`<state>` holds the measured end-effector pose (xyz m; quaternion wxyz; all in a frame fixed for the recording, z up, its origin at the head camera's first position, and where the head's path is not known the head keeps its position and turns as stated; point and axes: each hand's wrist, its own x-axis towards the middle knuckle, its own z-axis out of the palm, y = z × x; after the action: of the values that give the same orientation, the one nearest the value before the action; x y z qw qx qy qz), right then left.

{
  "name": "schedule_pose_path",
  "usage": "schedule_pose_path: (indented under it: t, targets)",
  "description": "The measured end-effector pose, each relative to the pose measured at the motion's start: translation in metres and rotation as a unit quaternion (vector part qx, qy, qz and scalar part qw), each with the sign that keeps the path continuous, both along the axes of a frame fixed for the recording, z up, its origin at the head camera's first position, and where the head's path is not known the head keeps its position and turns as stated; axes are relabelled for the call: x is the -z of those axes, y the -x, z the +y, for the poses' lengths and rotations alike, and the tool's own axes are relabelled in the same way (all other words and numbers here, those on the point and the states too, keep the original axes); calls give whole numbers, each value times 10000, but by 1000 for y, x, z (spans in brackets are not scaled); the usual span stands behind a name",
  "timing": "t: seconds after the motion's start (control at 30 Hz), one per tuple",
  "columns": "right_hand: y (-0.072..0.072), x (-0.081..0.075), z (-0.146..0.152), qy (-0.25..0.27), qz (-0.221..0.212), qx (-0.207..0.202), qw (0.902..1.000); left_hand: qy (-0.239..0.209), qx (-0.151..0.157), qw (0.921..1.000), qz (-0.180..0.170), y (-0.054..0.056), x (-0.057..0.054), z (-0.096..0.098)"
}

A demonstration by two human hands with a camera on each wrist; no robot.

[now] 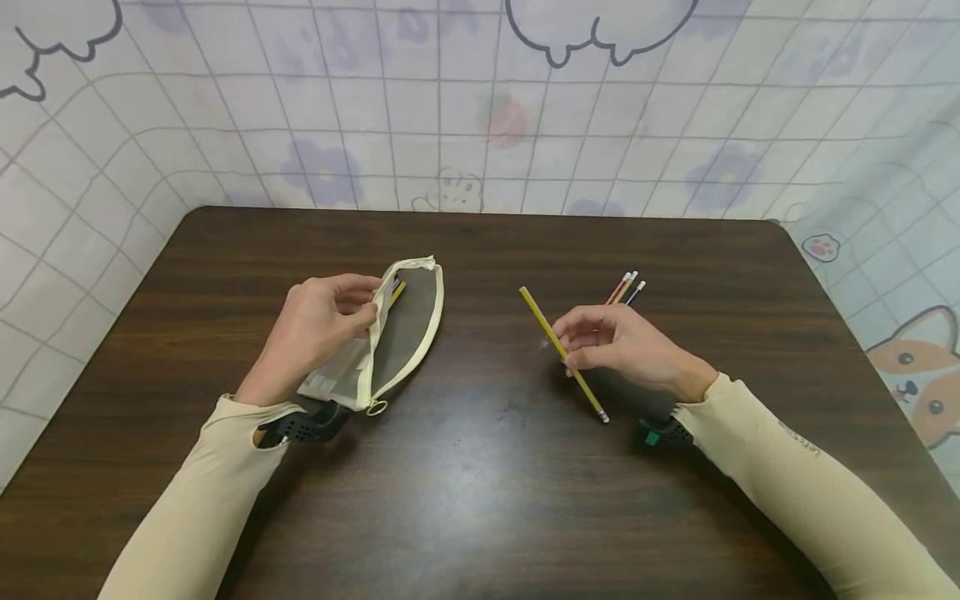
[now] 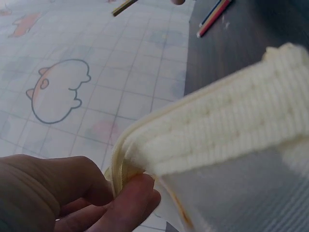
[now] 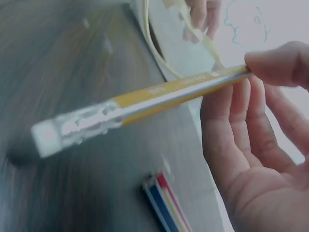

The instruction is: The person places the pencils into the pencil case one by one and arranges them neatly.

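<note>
The left hand (image 1: 318,321) pinches the edge of a cream-rimmed mesh pouch (image 1: 411,333), whose mouth gapes. Right of the pouch, the right hand (image 1: 626,346) grips a tilted yellow pencil (image 3: 157,99), silver-striped and white-erasered. The step seems to be loading pencils; next likely calls for aiming this one pouchward. Farther right of the pouch lie loose pencils (image 3: 168,204), red and blue among them.

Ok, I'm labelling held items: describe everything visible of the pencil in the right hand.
The pencil is yellow with a pale stripe and faint lettering. A shiny, metal-looking ferrule holds its white eraser. The right hand pinches it above the dark table, to the right of the pouch; it slants, eraser end nearer in the head view. Whether its far tip is sharpened is unclear.
</note>
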<state>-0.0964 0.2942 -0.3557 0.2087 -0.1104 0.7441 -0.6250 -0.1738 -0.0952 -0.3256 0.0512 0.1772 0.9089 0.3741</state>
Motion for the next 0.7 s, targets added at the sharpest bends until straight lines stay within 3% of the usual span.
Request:
schedule_pose_path:
  t: [0.37,0.7]
  targets:
    - [9,1,-27,1104,-297,525,9921,124,86,9999,9,1,-1,0]
    - [17,-2,-51,1486,-600,840,9835,103,77,9999,-70,1,-2,0]
